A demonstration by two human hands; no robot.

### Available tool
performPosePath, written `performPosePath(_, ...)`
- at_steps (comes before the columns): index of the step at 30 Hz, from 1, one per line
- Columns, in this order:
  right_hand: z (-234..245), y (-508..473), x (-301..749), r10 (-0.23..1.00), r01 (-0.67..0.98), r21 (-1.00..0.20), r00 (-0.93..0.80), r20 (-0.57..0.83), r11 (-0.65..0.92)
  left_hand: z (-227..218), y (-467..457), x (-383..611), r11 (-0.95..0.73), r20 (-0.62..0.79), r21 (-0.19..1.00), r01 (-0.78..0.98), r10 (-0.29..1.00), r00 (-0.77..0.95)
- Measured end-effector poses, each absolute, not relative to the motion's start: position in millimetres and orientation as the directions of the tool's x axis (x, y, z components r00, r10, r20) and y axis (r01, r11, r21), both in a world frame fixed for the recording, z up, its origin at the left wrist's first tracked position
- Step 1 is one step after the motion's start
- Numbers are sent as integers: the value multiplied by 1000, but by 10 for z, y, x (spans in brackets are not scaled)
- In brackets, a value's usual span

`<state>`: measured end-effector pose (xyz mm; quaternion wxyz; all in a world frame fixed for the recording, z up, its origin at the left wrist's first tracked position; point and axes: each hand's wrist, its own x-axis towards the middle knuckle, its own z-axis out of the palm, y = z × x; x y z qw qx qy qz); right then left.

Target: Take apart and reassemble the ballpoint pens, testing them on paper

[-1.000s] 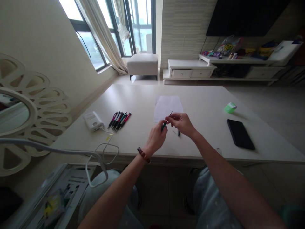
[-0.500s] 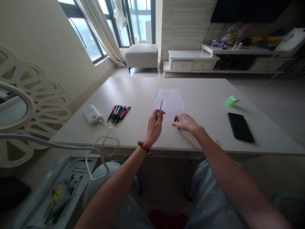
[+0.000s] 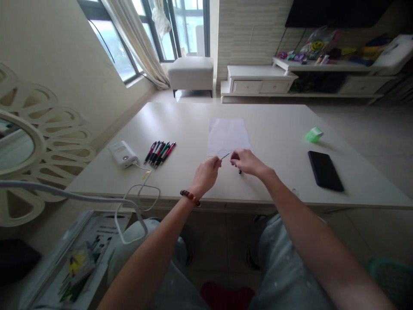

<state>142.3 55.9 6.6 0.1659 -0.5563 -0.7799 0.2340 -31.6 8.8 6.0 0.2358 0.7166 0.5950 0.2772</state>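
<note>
My left hand (image 3: 206,174), with a beaded bracelet at the wrist, is closed on a thin dark pen refill (image 3: 226,155). The refill slants up to the right, its tip close to the fingers of my right hand (image 3: 247,161). That hand is closed in a pinch; a small dark piece (image 3: 240,172) shows just below it, and most of what it grips is hidden. Beyond both hands a white sheet of paper (image 3: 227,131) lies on the table, with faint lines along its near edge.
Several pens (image 3: 160,153) lie in a row at left, beside a white power bank (image 3: 123,154) with a cable (image 3: 145,199) hanging over the table's front edge. A black phone-like slab (image 3: 325,171) and a green-and-white block (image 3: 314,134) lie at right. An open drawer (image 3: 93,232) is at lower left.
The refill in my left hand has swung from nearly upright to a low slant towards my right hand. My left hand has tilted and shifted slightly; my right hand has barely moved.
</note>
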Motion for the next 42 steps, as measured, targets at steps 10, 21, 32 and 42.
performPosePath(10, 159, 561, 1611, 940, 512, -798, -284, 192, 317, 41, 20, -390, -221, 93, 486, 845, 975, 202)
performPosePath(21, 159, 567, 1602, 934, 481, -813, -292, 205, 329, 56, 31, -360, -251, 119, 495, 832, 968, 221)
performPosePath(32, 119, 587, 1606, 930, 434, -843, -315, 189, 318, 73, 21, -349, -265, 132, 482, 835, 964, 230)
performPosePath(42, 143, 570, 1588, 937, 437, -845, -293, 192, 309, 30, 37, -362, -253, 127, 482, 839, 967, 219)
